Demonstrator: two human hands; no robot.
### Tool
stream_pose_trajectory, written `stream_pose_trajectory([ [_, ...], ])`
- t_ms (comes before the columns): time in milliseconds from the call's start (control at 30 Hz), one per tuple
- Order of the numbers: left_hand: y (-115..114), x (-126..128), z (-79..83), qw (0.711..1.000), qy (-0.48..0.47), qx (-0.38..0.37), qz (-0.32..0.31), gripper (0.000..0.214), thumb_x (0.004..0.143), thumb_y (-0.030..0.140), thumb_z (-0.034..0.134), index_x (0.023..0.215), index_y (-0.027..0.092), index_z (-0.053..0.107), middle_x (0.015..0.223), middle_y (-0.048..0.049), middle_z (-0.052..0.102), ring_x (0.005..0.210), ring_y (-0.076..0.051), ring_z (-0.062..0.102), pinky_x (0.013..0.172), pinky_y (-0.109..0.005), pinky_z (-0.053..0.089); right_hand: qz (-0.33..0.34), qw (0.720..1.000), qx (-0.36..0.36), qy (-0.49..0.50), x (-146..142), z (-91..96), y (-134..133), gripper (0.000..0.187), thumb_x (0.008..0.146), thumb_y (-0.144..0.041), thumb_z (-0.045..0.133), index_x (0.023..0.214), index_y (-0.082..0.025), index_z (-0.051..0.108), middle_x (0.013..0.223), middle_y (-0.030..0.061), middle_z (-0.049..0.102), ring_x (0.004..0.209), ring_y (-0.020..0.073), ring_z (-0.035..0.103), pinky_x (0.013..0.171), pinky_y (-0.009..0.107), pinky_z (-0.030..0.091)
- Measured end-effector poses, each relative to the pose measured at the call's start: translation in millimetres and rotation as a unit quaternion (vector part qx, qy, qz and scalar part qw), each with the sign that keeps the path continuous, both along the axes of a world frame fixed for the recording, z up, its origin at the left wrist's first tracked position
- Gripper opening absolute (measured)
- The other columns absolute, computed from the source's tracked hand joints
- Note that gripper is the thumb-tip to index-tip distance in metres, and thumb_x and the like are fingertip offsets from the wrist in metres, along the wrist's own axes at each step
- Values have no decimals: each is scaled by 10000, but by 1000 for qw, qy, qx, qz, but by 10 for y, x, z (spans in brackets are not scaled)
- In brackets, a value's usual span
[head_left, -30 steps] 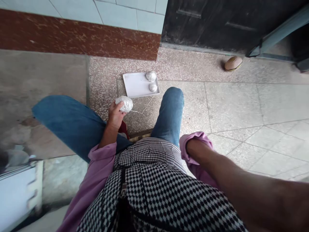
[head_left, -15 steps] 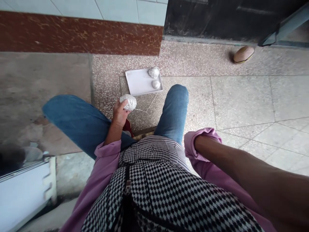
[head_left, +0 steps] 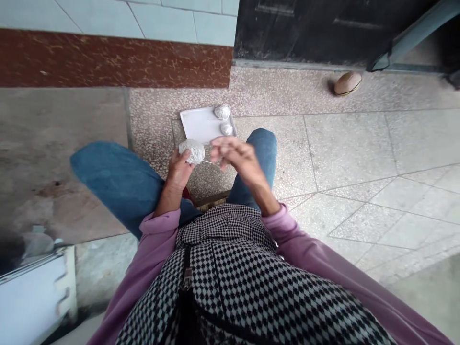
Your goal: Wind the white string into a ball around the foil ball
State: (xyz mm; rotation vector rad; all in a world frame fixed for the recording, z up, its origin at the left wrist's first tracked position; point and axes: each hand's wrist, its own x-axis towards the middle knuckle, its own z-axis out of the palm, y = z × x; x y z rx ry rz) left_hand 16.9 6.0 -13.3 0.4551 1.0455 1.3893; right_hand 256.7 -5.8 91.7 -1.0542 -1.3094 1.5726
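Observation:
My left hand (head_left: 179,167) is wrapped round a shiny white ball of yarn (head_left: 193,152), thumb on top. A loose strand (head_left: 212,164) runs from the ball toward the underside of my right hand (head_left: 239,158). That hand hovers just right of the ball, blurred, with its fingers loosely bent and apart; I see nothing held in it. Beyond both hands lies a shallow white tray (head_left: 196,124) on the floor. At its right end sit two smaller wound balls, one farther back (head_left: 222,112) and one nearer (head_left: 226,129).
Speckled floor tiles (head_left: 345,143) surround my knees. Ahead is a wall with a red-brown base band (head_left: 115,62), and a dark door (head_left: 302,33) stands to its right. A tan rounded object (head_left: 348,83) rests near the door. A white panel-like object (head_left: 32,297) is at lower left.
My right arm has swung in from the right side, bringing the hand close to the ball. My left hand still holds the ball in about the same place. The view has shifted slightly.

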Motion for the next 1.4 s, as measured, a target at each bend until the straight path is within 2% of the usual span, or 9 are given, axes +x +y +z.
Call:
stream_pose_trajectory([
  [100, -1, 34, 37, 1000, 2, 19, -19, 876, 681, 551, 1271, 1410, 269, 875, 1340, -145, 955, 1374, -406, 900, 1105, -472, 747, -41, 991, -84, -94, -274, -466, 104, 277, 1138, -89, 811, 1401, -165, 847, 1411, 152, 910, 1312, 276, 866, 1060, 364, 750],
  [233, -20, 36, 29, 999, 18, 28, -41, 904, 645, 649, 1257, 1361, 270, 853, 1269, -132, 945, 1349, -399, 891, 1123, -484, 721, 34, 977, -103, -185, -498, -771, -53, 177, 1109, -6, 823, 1200, -158, 825, 1151, 77, 886, 1160, 234, 833, 1070, 331, 661],
  [367, -35, -17, -16, 996, 84, -13, -24, 857, 573, 657, 1215, 1218, 245, 831, 1172, -103, 908, 1181, -358, 876, 1007, -429, 695, 119, 973, -72, -183, -518, -679, -268, 328, 1253, -64, 720, 952, -194, 742, 773, -40, 664, 799, 165, 648, 895, 298, 531],
  [500, -44, -109, -16, 974, 220, -48, -20, 856, 525, 590, 1154, 1228, 228, 826, 1150, -73, 874, 1136, -341, 827, 991, -408, 668, 131, 972, -27, -192, -435, -489, -251, 364, 1304, -202, 726, 940, -221, 727, 760, -38, 601, 781, 191, 578, 834, 320, 460],
  [633, -75, -158, 93, 950, 300, -30, -79, 792, 611, 625, 1117, 1249, 238, 851, 1150, -76, 877, 1193, -386, 824, 1041, -445, 686, 85, 968, 22, -234, -268, -317, 43, 501, 1289, -461, 838, 879, -244, 648, 769, -36, 552, 828, 204, 544, 837, 335, 412],
  [867, -229, -93, 234, 951, 210, -43, -223, 912, 721, 1012, 1022, 1184, 239, 884, 1194, -141, 920, 1232, -432, 854, 941, -448, 714, 24, 984, 15, -178, -189, -300, 457, 637, 1167, -646, 979, 830, -233, 631, 759, -49, 506, 781, 163, 465, 771, 317, 360],
  [1033, -267, -112, 135, 952, 169, -39, -253, 849, 783, 1045, 974, 1062, 251, 858, 1003, -127, 871, 981, -364, 859, 759, -419, 696, 21, 997, -52, -49, -315, -411, 430, 818, 1022, -795, 1095, 770, -259, 531, 724, -70, 476, 726, 131, 437, 682, 298, 330],
  [1167, -275, -117, 149, 947, 129, -38, -291, 846, 781, 1059, 988, 1006, 251, 875, 763, -68, 751, 650, -283, 750, 519, -354, 551, 19, 997, -78, -11, -329, -380, 418, 821, 1006, -795, 1114, 762, -255, 547, 715, -73, 485, 702, 119, 416, 648, 301, 311],
  [1400, -245, -99, 218, 951, 188, -12, -247, 791, 770, 876, 1129, 1231, 251, 979, 934, -97, 850, 764, -296, 760, 551, -341, 552, 20, 999, -10, -50, -268, -186, 392, 720, 1057, -747, 1078, 829, -235, 626, 753, -49, 519, 743, 140, 435, 688, 296, 327],
])
